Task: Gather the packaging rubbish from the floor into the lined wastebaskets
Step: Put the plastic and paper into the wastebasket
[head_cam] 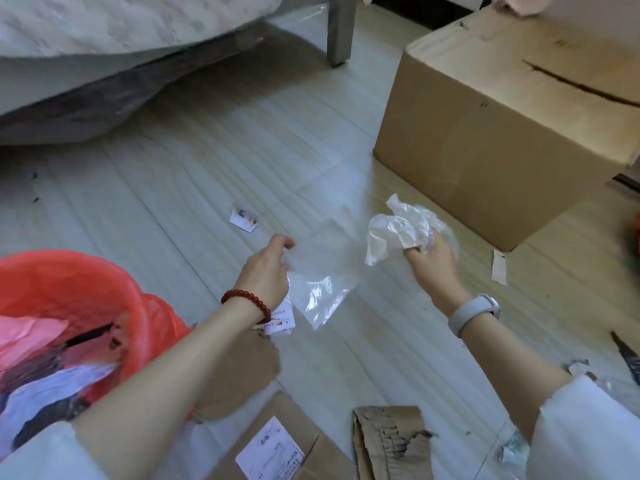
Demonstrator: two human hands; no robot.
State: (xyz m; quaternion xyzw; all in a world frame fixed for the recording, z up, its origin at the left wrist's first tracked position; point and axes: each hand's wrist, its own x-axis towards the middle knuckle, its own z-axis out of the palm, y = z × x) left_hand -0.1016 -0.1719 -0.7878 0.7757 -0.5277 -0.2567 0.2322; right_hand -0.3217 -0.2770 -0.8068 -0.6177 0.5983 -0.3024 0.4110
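Right of hands: cardboard box (502, 133); left: red-lined wastebasket (69, 306); between: paper tag (243, 218).

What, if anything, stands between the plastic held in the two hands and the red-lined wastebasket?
Nothing visible blocks the way. The left hand pinches a clear bag, the right hand grips crumpled plastic, and the wastebasket stands open-topped beside the left forearm.

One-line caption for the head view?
Left hand holds clear bag, right hand grips crumpled plastic, beside red-lined wastebasket.
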